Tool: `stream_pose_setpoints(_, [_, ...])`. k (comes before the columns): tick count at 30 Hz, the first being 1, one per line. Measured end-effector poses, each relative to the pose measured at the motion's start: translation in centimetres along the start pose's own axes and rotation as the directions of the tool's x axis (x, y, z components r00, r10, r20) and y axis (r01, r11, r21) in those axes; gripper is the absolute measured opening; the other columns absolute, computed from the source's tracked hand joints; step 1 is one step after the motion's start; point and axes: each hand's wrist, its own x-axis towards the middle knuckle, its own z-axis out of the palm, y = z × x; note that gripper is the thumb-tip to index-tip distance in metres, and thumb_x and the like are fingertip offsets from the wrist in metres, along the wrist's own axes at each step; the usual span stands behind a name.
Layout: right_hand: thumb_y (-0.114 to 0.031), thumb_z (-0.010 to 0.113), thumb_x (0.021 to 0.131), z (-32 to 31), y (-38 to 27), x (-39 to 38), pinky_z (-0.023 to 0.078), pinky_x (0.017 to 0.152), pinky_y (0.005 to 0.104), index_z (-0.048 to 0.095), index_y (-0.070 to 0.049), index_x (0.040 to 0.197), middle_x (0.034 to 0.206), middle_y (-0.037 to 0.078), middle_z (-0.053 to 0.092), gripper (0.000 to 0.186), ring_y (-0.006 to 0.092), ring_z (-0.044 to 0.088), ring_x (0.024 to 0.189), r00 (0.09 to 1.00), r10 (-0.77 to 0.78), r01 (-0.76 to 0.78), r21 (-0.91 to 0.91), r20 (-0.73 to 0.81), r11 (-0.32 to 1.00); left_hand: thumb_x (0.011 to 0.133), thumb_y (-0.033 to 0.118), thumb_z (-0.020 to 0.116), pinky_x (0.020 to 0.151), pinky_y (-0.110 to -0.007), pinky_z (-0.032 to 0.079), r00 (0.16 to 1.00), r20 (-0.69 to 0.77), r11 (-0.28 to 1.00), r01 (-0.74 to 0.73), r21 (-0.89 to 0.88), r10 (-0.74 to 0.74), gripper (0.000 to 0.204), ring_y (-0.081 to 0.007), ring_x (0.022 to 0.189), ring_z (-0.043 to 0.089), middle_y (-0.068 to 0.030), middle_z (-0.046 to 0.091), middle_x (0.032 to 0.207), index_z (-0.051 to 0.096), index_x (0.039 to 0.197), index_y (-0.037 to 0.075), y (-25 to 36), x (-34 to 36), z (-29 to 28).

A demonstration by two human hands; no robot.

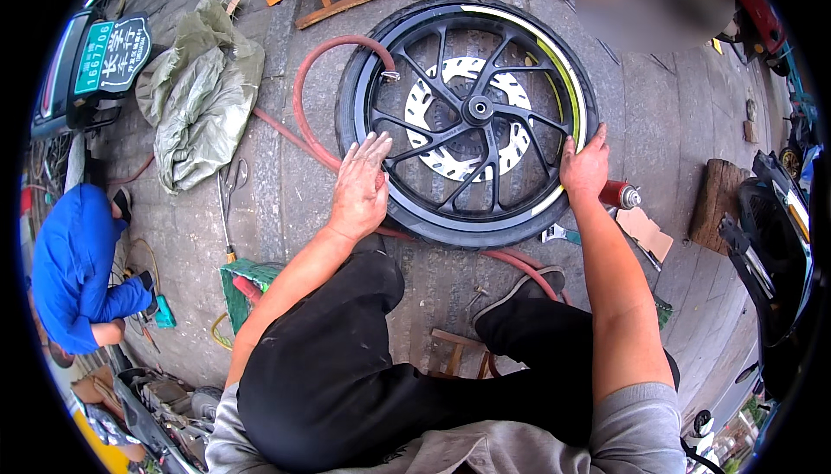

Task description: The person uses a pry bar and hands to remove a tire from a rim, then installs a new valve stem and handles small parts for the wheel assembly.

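Note:
A black motorcycle wheel [479, 207] with a tyre, dark spokes and a slotted silver brake disc [418, 115] lies flat before me. My left hand [362, 187] rests against its near left edge, fingers stretched out and pressed flat. A red air hose [299, 84] loops past that hand, and its clipped end reaches the rim at upper left. On the right edge, my right hand [586, 169] grips the tyre, thumb on top and fingers round the outer side. A yellow-green stripe [567, 84] marks the rim beside it.
A red spray can [620, 194], an adjustable wrench [561, 234] and cardboard [645, 233] lie right of the wheel. A wood block [718, 201] stands farther right. Left are a crumpled grey-green sack [203, 93], a green basket [247, 279] and a crouching person in blue [74, 266].

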Motion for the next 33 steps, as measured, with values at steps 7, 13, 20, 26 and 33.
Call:
stream_pose_setpoints(7, [-0.044, 0.070, 0.103, -0.22, -0.38, -0.14, 0.054, 0.109, 0.0525, 0.025, -0.008, 0.172, 0.146, 0.032, 0.057, 0.090, 0.0478, 0.064, 0.128, 0.999, 0.029, -0.029, -0.011, 0.020, 1.000, 0.092, 0.001, 0.065, 0.133, -0.053, 0.030, 1.000, -0.026, 1.000, 0.010, 0.003, -0.009, 0.066, -0.0378, 0.159, 0.043, -0.0181, 0.052, 0.166, 0.053, 0.157, 0.002, -0.08, -0.23, 0.25])
stream_pose_setpoints(13, [-0.045, 0.070, 0.102, -0.27, -0.40, -0.10, 0.054, 0.109, 0.0523, 0.025, -0.008, 0.172, 0.147, 0.032, 0.056, 0.091, 0.0479, 0.065, 0.127, 0.999, 0.033, -0.032, -0.015, 0.025, 0.999, 0.092, 0.005, 0.069, 0.133, -0.053, 0.029, 0.999, -0.037, 1.000, 0.011, 0.020, -0.010, 0.066, -0.0371, 0.160, 0.042, -0.0174, 0.050, 0.168, 0.053, 0.157, 0.003, -0.18, -0.34, 0.35])
stream_pose_setpoints(20, [-0.045, 0.071, 0.101, 0.11, -0.16, 0.05, 0.053, 0.110, 0.0528, 0.024, -0.010, 0.173, 0.149, 0.032, 0.054, 0.092, 0.0485, 0.064, 0.129, 0.999, 0.040, -0.041, 0.005, 0.033, 0.999, 0.091, 0.005, 0.069, 0.134, -0.052, 0.030, 0.999, -0.042, 1.000, 0.027, 0.005, -0.026, 0.064, -0.0365, 0.159, 0.043, -0.0167, 0.052, 0.167, 0.057, 0.154, 0.003, -0.18, -0.35, 0.49])
stream_pose_setpoints(26, [-0.045, 0.072, 0.100, -0.63, -0.45, 0.04, 0.052, 0.112, 0.0529, 0.024, -0.012, 0.173, 0.150, 0.032, 0.053, 0.093, 0.0490, 0.063, 0.131, 0.997, 0.068, -0.069, 0.020, 0.042, 0.997, 0.091, 0.004, 0.068, 0.133, -0.053, 0.030, 0.999, -0.040, 0.999, 0.024, 0.021, -0.023, 0.064, -0.0366, 0.159, 0.044, -0.0158, 0.052, 0.167, 0.057, 0.153, 0.003, 0.03, -0.28, 0.47])
stream_pose_setpoints(33, [-0.044, 0.072, 0.099, -0.65, -0.50, 0.07, 0.052, 0.113, 0.0526, 0.024, -0.014, 0.174, 0.152, 0.031, 0.052, 0.094, 0.0482, 0.062, 0.133, 0.994, 0.086, -0.089, 0.037, 0.060, 0.995, 0.090, 0.004, 0.068, 0.133, -0.054, 0.030, 0.997, -0.064, 1.000, 0.029, -0.007, -0.030, 0.065, -0.0369, 0.158, 0.044, -0.0160, 0.053, 0.166, 0.056, 0.154, 0.003, 0.14, -0.30, 0.42])
